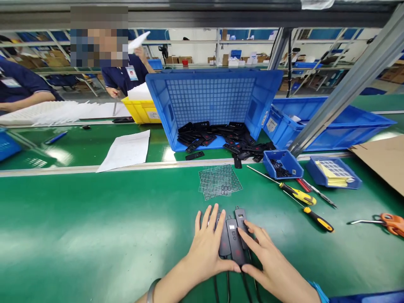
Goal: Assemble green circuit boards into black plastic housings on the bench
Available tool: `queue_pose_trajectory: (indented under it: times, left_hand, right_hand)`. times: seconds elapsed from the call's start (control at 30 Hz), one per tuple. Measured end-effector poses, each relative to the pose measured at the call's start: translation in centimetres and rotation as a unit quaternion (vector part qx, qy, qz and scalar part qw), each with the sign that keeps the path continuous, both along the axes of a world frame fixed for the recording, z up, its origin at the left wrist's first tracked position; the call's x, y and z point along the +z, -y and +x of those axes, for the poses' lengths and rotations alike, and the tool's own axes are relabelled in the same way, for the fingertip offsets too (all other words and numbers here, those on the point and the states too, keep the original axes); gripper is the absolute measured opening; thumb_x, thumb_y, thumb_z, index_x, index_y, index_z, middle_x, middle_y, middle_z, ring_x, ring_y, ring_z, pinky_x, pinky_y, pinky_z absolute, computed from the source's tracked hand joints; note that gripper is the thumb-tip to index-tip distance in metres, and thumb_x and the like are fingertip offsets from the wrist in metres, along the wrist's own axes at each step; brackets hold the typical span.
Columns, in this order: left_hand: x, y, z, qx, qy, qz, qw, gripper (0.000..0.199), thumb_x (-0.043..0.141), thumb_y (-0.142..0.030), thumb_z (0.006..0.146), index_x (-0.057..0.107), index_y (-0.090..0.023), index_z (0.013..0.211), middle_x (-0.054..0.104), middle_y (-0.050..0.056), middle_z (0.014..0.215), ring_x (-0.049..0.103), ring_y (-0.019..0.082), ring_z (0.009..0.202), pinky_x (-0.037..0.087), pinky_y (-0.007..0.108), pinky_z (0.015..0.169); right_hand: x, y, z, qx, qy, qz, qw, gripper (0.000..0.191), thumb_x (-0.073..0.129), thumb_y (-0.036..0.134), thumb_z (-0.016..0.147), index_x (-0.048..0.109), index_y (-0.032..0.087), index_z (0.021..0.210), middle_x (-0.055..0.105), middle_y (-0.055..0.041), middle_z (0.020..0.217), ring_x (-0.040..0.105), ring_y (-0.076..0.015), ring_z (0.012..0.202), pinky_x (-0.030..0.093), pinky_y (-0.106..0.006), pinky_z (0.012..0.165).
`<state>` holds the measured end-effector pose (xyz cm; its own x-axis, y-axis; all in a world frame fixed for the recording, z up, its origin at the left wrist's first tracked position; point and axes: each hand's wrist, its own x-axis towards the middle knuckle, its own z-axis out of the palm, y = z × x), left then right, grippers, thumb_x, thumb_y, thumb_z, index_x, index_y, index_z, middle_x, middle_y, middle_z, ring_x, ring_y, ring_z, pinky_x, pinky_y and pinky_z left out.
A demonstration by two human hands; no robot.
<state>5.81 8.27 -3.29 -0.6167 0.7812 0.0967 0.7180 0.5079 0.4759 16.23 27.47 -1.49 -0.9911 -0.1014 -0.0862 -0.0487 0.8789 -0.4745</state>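
Several slim black corded control boxes (234, 242), each with a small screen, lie side by side on the green work surface (94, 235). My left hand (205, 250) rests over the left ones with fingers spread, hiding part of them. Its thumb reaches the lower end of a middle box. From the right, my right hand (267, 254) touches the boxes with its fingers apart and its thumb near my left thumb. Black cables (246, 286) run from the boxes toward me. Just beyond lie clear sheets of small black-framed square stickers (217, 181).
A tipped blue crate (214, 99) spills black casings (249, 147). To the right are a small blue bin (282, 164), a bin with labels (334, 172), screwdrivers (298, 193), tweezers (320, 193) and an orange air gun (391, 223). A metal post (344, 80) slants across. Two people work opposite.
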Motion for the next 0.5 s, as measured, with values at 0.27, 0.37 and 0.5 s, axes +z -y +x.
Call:
queue_pose_trajectory:
  times: [0.27, 0.37, 0.5]
  left_hand:
    - [0.3, 0.0, -0.3, -0.032, -0.024, -0.013, 0.999, 0.109, 0.059, -0.075, 0.069, 0.023, -0.009, 0.147, 0.038, 0.024, 0.145, 0.027, 0.043, 0.137, 0.017, 0.068, 0.109]
    - [0.6, -0.1, 0.2, -0.024, -0.033, -0.024, 0.999, 0.103, 0.057, -0.074, 0.071, 0.026, -0.012, 0.146, 0.042, 0.022, 0.143, 0.032, 0.042, 0.135, 0.019, 0.066, 0.110]
    - [1.9, -0.6, -0.6, -0.020, -0.046, -0.041, 0.998, 0.097, 0.060, -0.073, 0.069, 0.037, -0.011, 0.141, 0.050, 0.022, 0.135, 0.043, 0.040, 0.127, 0.029, 0.064, 0.106]
  right_hand:
    - [-0.7, -0.4, -0.1, 0.022, -0.052, 0.010, 0.998, 0.042, 0.058, 0.019, 0.085, 0.058, 0.024, 0.127, 0.051, -0.0131, 0.135, 0.047, -0.0301, 0.124, 0.050, -0.046, 0.097]
    - [-1.1, -0.5, 0.3, 0.028, -0.083, 0.026, 0.996, 0.038, 0.055, 0.019, 0.087, 0.060, 0.022, 0.125, 0.054, -0.0140, 0.133, 0.051, -0.0304, 0.120, 0.054, -0.044, 0.093]
    - [-0.7, -1.6, 0.3, 0.046, -0.072, -0.002, 0.996, 0.043, 0.058, 0.027, 0.087, 0.055, 0.029, 0.130, 0.051, -0.0087, 0.138, 0.052, -0.0296, 0.122, 0.053, -0.044, 0.094]
